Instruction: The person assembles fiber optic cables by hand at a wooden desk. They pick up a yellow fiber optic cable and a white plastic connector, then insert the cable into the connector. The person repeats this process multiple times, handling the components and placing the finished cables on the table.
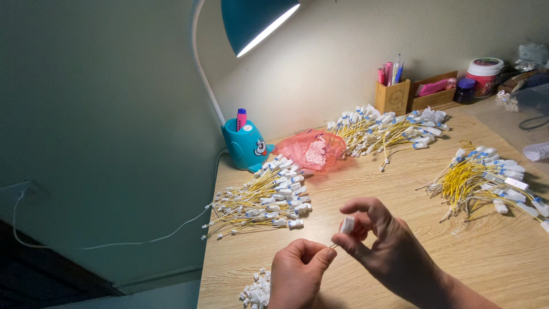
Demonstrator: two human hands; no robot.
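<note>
A wooden bench (400,189) stands in a corner of pale walls, lit from above by a teal desk lamp (251,20) whose white neck curves down into a teal cartoon-faced base (247,146) with a pink pen stuck in it. A white cord (114,243) trails off the bench's left edge to the wall.

Three heaps of yellow wires with white plugs lie on the wood — one heap at the left (266,200), one at the back (389,129), one at the right (486,183). Between the first two sits one pink net bag (311,150). Along the back wall stand a wooden pen holder (392,94), a low wooden box (432,97), a red-and-white tub (484,74) and a small dark jar (465,90). At the near edge lies one small pile of loose white plugs (255,292).

The two hands meet just above the near bench. The right hand (383,240) pinches a single white plug (347,224) between thumb and fingers (357,205). The left hand (297,269) has its fingers closed tight on a thin wire end (333,246) — it pokes out toward the plug, just short of it.
</note>
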